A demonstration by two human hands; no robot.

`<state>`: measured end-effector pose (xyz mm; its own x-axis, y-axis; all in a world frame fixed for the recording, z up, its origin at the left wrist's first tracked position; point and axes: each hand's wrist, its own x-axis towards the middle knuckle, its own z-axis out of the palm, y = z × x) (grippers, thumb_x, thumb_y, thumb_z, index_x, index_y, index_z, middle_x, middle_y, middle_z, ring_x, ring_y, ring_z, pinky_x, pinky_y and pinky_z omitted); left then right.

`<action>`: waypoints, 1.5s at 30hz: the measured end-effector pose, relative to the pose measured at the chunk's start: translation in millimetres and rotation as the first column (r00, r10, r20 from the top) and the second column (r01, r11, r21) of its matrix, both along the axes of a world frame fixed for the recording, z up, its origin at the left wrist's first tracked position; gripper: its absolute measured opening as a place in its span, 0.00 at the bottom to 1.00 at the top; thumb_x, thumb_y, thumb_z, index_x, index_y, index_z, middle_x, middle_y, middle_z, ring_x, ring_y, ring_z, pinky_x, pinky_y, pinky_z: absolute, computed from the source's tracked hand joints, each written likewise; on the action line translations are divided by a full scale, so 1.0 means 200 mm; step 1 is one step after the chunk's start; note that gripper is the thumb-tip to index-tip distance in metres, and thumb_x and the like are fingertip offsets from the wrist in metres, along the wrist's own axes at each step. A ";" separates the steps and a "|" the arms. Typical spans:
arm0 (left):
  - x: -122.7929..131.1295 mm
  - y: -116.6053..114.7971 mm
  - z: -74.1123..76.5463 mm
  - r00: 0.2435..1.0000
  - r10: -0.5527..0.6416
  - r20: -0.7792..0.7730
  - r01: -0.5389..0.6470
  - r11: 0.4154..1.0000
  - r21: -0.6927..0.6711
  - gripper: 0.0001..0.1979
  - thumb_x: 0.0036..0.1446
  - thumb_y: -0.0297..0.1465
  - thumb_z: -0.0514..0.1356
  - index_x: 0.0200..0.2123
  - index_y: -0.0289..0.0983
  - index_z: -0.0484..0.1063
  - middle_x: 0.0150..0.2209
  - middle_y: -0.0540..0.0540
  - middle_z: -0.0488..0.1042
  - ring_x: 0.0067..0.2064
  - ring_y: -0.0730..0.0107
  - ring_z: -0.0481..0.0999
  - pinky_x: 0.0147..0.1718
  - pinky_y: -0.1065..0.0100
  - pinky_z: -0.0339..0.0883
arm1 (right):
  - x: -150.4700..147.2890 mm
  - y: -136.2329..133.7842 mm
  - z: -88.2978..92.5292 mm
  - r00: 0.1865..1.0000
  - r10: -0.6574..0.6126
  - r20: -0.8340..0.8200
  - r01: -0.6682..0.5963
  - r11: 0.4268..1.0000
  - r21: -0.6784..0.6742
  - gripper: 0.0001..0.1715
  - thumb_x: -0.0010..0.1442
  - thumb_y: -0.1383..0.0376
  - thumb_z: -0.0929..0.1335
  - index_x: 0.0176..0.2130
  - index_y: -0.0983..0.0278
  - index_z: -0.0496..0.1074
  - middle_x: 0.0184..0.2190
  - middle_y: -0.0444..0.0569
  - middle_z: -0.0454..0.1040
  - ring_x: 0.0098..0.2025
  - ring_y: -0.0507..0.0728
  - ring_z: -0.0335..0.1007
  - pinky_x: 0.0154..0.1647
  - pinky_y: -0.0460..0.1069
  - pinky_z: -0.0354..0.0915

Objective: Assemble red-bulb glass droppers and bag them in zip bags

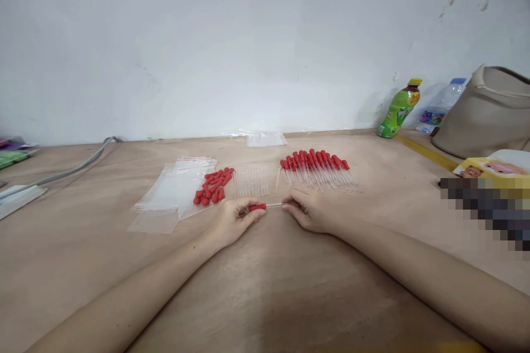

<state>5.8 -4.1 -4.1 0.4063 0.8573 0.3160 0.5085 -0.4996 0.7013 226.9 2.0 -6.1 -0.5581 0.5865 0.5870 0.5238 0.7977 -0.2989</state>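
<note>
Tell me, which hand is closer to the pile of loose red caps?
Left. The left hand is close to the loose red caps, just nearer the camera and to their right, pinching a separate cap. The right hand is farther right, pinching the thin tube.

- Bulb [257, 207]: red, smooth, partly hidden, lying sideways, right end meeting the tube.
- Tube [274, 206]: clear, thin, straight, nearly level, running right from the bulb; far end hidden.

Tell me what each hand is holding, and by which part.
Left hand: a red bulb, by its sides. Right hand: the thin clear tube, by the part away from the bulb.
</note>
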 end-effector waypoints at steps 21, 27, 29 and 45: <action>0.00 -0.01 0.01 0.999 -0.028 -0.038 0.027 0.999 -0.024 0.12 0.53 0.36 0.56 0.35 0.35 0.73 0.29 0.48 0.75 0.27 0.72 0.71 0.26 0.72 0.64 | -0.09 -0.02 -0.01 0.992 -0.055 0.110 0.042 0.993 0.114 0.14 0.60 0.67 0.57 0.29 0.68 0.68 0.24 0.49 0.68 0.27 0.52 0.59 0.31 0.46 0.55; 0.00 0.00 0.02 0.998 0.003 -0.065 -0.003 1.000 -0.008 0.12 0.52 0.35 0.57 0.38 0.36 0.71 0.30 0.48 0.74 0.28 0.72 0.72 0.28 0.71 0.66 | -0.07 -0.02 0.05 0.956 -0.075 0.282 0.046 0.993 0.109 0.12 0.60 0.65 0.59 0.29 0.66 0.67 0.27 0.49 0.69 0.32 0.53 0.60 0.35 0.48 0.55; 0.00 0.00 0.02 0.997 0.041 -0.066 -0.042 0.999 -0.022 0.15 0.51 0.35 0.58 0.42 0.35 0.69 0.30 0.47 0.74 0.27 0.72 0.72 0.28 0.71 0.67 | -0.05 -0.02 0.08 0.948 -0.106 0.300 0.089 0.994 0.071 0.11 0.59 0.66 0.59 0.29 0.66 0.67 0.29 0.49 0.69 0.32 0.53 0.60 0.34 0.47 0.55; -0.01 0.02 0.05 0.996 0.022 -0.091 -0.022 1.000 0.005 0.12 0.50 0.31 0.58 0.38 0.33 0.70 0.30 0.46 0.72 0.29 0.73 0.71 0.28 0.71 0.67 | -0.01 0.36 0.15 0.645 -0.725 0.242 0.761 0.581 -0.289 0.17 0.52 0.60 0.60 0.19 0.64 0.68 0.24 0.50 0.72 0.29 0.56 0.68 0.27 0.47 0.58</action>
<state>4.4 -1.0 5.0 0.4148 0.8652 0.2818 0.5807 -0.4902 0.6500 225.1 73.7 23.2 0.1268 0.9628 0.2387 0.9243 -0.0273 -0.3807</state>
